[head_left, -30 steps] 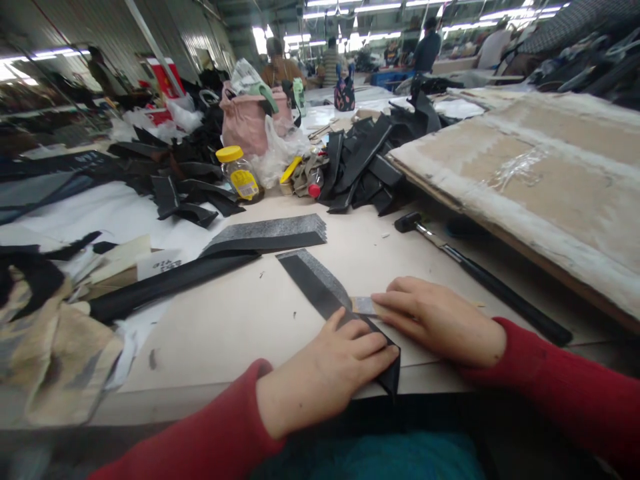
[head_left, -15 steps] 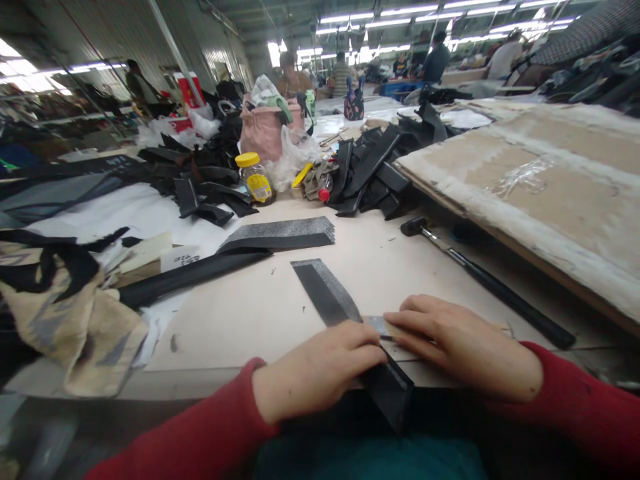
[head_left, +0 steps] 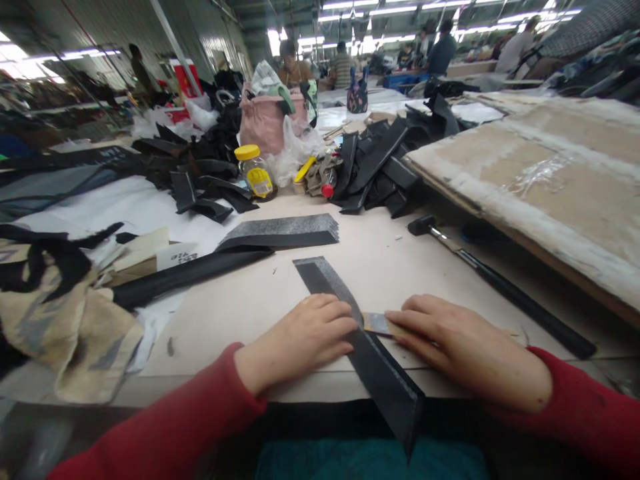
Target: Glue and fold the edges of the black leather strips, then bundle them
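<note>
A long black strip with a grey edge (head_left: 350,320) lies slantwise on the pale table (head_left: 240,313), and its near end hangs over the front edge. My left hand (head_left: 300,333) rests flat on the table with its fingertips against the strip's left side. My right hand (head_left: 460,343) lies to the right of the strip. Its fingers are held together on a small flat tan piece (head_left: 376,323) whose tip meets the strip's right edge. Both of my sleeves are red.
A black-handled hammer (head_left: 500,287) lies to the right. Behind the strip are a stack of grey pieces (head_left: 285,232) and a long black strip (head_left: 185,273). Farther back stand a yellow-lidded jar (head_left: 255,172), a pink bag (head_left: 265,120) and black offcuts (head_left: 380,167). A padded board (head_left: 550,180) rises on the right and people work behind.
The black strip has slid toward me and now hangs farther over the table's edge. My left hand has moved off the top of the strip to its left side.
</note>
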